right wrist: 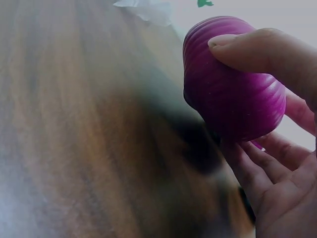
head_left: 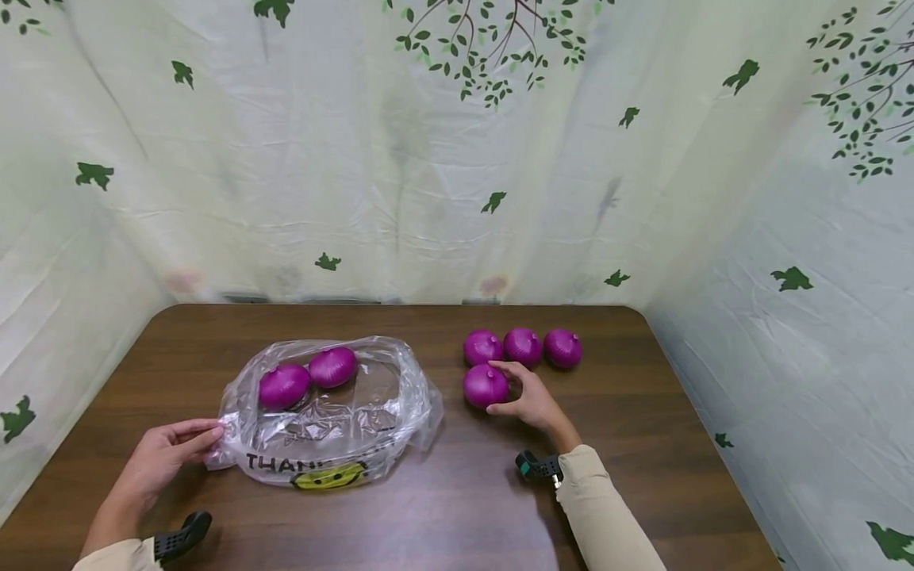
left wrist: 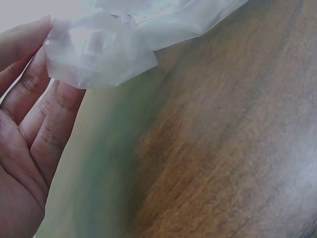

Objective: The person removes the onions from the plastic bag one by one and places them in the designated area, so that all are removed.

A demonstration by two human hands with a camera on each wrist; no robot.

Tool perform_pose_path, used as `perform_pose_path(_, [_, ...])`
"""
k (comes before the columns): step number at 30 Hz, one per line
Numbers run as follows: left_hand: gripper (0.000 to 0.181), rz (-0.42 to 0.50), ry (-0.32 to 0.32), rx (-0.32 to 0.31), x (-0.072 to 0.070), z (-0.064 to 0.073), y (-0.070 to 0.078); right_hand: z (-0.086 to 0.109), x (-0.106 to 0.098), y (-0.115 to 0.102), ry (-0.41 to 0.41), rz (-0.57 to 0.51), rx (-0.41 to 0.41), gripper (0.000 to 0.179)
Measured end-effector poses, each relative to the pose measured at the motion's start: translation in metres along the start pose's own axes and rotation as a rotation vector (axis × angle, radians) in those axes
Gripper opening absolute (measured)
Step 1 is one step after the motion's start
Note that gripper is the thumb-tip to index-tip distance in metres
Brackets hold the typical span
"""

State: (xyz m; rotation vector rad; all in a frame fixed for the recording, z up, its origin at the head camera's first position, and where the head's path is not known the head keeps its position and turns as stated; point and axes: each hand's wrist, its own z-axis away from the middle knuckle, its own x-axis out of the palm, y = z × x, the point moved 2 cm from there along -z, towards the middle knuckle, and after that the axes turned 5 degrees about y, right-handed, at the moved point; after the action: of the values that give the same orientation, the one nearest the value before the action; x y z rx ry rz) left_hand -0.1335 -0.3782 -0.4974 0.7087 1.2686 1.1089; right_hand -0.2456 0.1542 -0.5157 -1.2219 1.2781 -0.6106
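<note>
My left hand [head_left: 160, 460] pinches the left edge of a clear plastic bag [head_left: 421, 404], which lies spread with its mouth open and bears "THAN" lettering and a yellow print. Two purple onions [head_left: 284, 386] sit inside it at the back left. In the left wrist view, thumb and fingers hold the crumpled film [left wrist: 99, 59]. To the right of the bag, my right hand [head_left: 531, 400] grips a purple onion [head_left: 485, 386] between thumb and fingers. The right wrist view shows that ribbed onion [right wrist: 233, 89] with the thumb across it.
Three more purple onions [head_left: 523, 347] stand in a row just behind the gripped one. Everything lies on a brown wooden table [head_left: 443, 523]. A pale curtain [head_left: 343, 174] with leaf prints rises behind the table and on both sides.
</note>
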Motion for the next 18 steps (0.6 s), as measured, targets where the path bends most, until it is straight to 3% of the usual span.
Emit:
perform_pose_path(5, [0.012,0.019,-0.002,-0.002,0.001,0.000,-0.001,0.002,0.003,0.002,-0.001,-0.059,0.029,0.072])
perform_pose_path(12, [0.039,-0.030,-0.014,-0.038,-0.001,-0.001,-0.001,0.008,0.000,-0.021,-0.010,-0.028,0.010,0.069])
perform_pose_path(18, [0.037,-0.017,-0.016,-0.014,-0.001,-0.002,-0.002,0.011,-0.004,-0.028,-0.024,-0.027,0.025,0.069])
